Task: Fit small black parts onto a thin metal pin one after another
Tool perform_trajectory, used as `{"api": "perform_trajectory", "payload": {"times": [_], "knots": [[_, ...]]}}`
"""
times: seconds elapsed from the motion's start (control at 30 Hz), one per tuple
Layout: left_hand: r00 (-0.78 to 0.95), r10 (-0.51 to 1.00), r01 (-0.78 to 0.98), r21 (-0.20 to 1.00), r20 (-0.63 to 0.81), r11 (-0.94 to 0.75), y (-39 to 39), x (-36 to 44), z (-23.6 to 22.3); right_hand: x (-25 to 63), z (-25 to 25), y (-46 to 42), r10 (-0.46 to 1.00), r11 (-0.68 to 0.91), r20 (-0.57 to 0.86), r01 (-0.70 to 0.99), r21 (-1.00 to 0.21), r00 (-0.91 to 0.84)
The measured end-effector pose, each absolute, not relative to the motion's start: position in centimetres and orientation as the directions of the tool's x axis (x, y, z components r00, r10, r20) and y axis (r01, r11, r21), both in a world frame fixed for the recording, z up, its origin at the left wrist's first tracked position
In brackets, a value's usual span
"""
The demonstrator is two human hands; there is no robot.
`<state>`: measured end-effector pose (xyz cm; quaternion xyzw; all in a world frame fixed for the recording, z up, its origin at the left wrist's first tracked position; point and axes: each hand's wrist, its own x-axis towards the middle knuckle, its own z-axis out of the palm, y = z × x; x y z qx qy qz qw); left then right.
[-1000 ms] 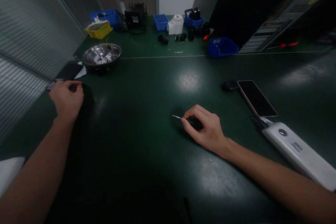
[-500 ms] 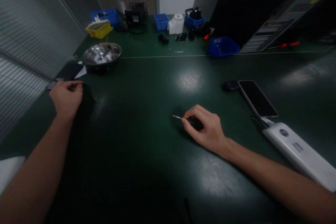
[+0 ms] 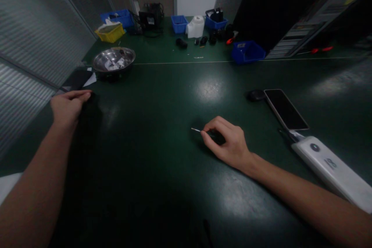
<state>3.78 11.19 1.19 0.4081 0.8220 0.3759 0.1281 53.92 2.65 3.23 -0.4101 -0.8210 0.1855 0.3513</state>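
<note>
A short, thin silver rod [image 3: 195,130] sticks out leftward from the fingertips of my right hand [image 3: 228,141], which pinches its end between thumb and index finger just over the green table. Its exact kind is too small to tell. Far to the left, my left hand [image 3: 68,106] is closed in a pinch, thumb against index finger, low over the table. Whatever lies between those fingertips is too small and dark to make out. Beyond that hand lie a black flat item [image 3: 78,80] and a white paper [image 3: 90,79].
A steel bowl [image 3: 114,61] with white scraps stands at the back left. Blue bins [image 3: 248,52] and a yellow bin [image 3: 109,33] line the far side. To the right are a black mouse [image 3: 255,95], a phone [image 3: 286,109] and a white power bank [image 3: 331,168] with a cable.
My left hand has shifted slightly left and turned, its fingers now straighter and pressed closer together. My right hand and the silver rod have stayed in place.
</note>
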Motion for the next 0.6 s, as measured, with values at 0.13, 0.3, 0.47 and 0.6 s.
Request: {"api": "perform_trajectory", "payload": {"times": [0.13, 0.3, 0.47, 0.6], "knots": [[-0.647, 0.759, 0.53, 0.759, 0.074, 0.379, 11.1, 4.2, 1.8, 53.9, 3.3, 2.7, 0.807, 0.591, 0.413, 0.546, -0.594, -0.423], [-0.596, 0.797, 0.556, 0.765, 0.096, 0.324, 11.5, 5.8, 2.4, 53.8, 3.3, 2.7, 0.803, 0.595, 0.413, 0.54, -0.596, -0.429], [-0.388, 0.92, 0.595, 0.777, 0.057, 0.204, 11.8, 11.3, 4.1, 53.8, 3.2, 2.7, 0.807, 0.589, 0.4, 0.549, -0.593, -0.434], [0.035, 0.999, 0.527, 0.85, 0.009, -0.026, 9.5, 19.9, 5.5, 53.8, 3.2, 2.7, 0.808, 0.588, 0.398, 0.549, -0.594, -0.434]]}}
